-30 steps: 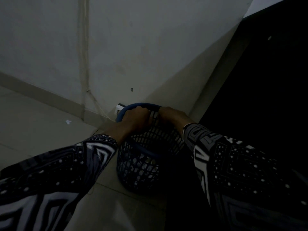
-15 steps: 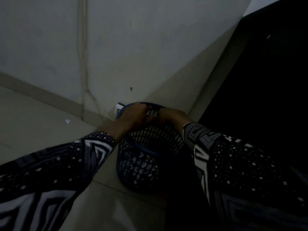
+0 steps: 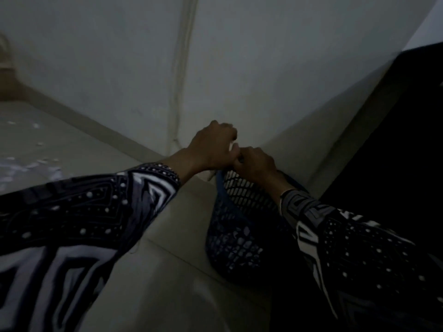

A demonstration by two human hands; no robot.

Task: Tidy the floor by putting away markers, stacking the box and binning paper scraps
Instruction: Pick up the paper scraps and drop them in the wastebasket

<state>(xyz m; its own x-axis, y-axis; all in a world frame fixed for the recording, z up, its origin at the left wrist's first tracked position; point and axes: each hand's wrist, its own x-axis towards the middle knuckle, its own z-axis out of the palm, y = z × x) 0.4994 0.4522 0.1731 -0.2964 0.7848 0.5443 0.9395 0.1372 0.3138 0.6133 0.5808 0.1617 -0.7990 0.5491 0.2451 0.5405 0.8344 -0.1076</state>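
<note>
A dark blue mesh basket (image 3: 233, 238) stands on the floor in the corner by the wall. My right hand (image 3: 257, 162) reaches over it, and its curled fingers grip the far rim. My left hand (image 3: 212, 144) hovers just above the rim's left end with its fingers curled, and its thumb side touches my right hand. In the dim, blurred light I cannot see whether it holds anything. White paper scraps (image 3: 26, 166) lie scattered on the floor at the far left. No markers or box are in view.
A pale wall with a cable (image 3: 177, 97) running down it stands right behind the basket. Something large and dark (image 3: 395, 144) fills the right side. A brownish object (image 3: 6, 75) sits at the far left edge. Pale floor tiles (image 3: 155, 271) stretch in front.
My left hand has lifted off the basket's rim and now sits above it, against my right hand. The view has swung left, bringing the paper scraps into sight.
</note>
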